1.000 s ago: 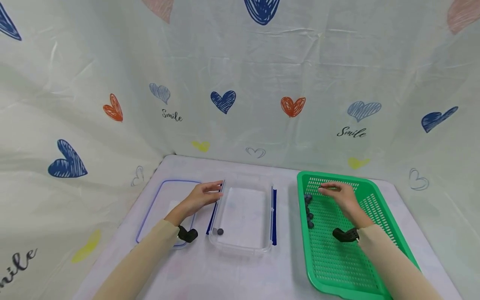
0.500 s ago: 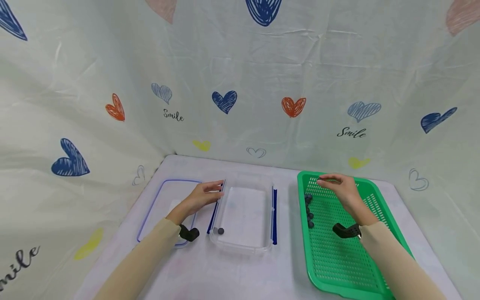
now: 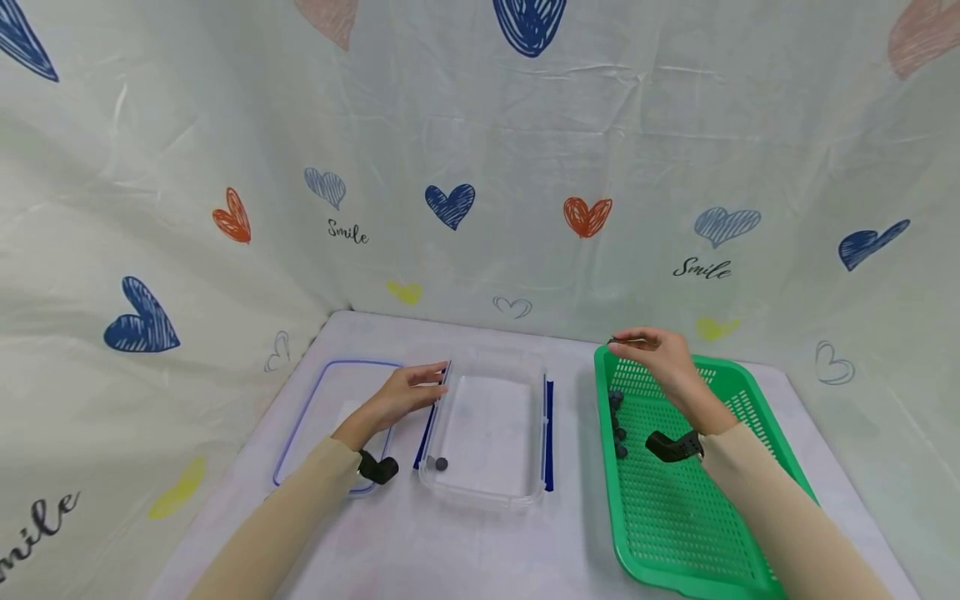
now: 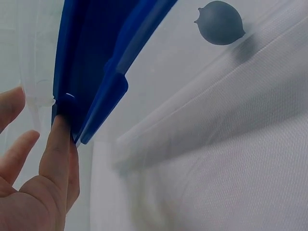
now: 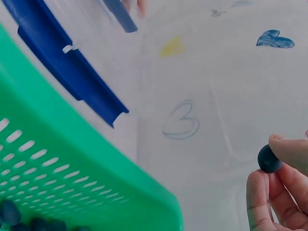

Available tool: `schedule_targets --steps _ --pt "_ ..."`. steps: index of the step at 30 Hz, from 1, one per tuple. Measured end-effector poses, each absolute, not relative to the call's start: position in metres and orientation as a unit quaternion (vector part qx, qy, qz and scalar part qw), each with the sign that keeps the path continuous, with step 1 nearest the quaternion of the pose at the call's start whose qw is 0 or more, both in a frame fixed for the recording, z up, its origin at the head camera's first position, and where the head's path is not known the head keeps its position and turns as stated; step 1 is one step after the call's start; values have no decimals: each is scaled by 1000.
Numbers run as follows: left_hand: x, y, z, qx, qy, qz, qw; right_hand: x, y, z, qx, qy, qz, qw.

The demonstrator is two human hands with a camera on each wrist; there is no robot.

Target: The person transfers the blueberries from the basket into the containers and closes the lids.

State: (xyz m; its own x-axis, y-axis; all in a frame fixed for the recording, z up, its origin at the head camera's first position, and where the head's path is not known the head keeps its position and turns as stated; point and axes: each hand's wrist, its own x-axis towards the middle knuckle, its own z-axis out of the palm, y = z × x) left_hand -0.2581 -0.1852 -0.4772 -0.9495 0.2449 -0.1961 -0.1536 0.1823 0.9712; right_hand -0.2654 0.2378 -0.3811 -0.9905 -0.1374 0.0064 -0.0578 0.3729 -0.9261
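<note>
Between the thumb and fingers of my right hand a dark blueberry is pinched, above the far left corner of the green basket. Several more blueberries lie along the basket's left wall. My left hand touches the left side of a clear plastic box, its fingers fairly straight. In the left wrist view, a fingertip rests against the box's blue side latch. One blueberry sits in the near left corner of the box.
A clear lid with a blue seal lies left of the box, partly under the left forearm. The box's right latch hangs outward toward the basket. Behind the table hangs a heart-printed curtain.
My right hand has risen from inside the basket and moved left to its far left corner, carrying the blueberry. The left hand has stayed at the box.
</note>
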Motion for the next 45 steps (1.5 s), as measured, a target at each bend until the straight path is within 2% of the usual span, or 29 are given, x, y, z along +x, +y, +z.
schedule_targets --steps 25,45 --pt "-259 -187 -483 49 741 651 160 -283 178 -379 -98 811 -576 31" --pt "-259 -188 -481 52 733 659 160 -284 139 -386 -143 816 -555 80"
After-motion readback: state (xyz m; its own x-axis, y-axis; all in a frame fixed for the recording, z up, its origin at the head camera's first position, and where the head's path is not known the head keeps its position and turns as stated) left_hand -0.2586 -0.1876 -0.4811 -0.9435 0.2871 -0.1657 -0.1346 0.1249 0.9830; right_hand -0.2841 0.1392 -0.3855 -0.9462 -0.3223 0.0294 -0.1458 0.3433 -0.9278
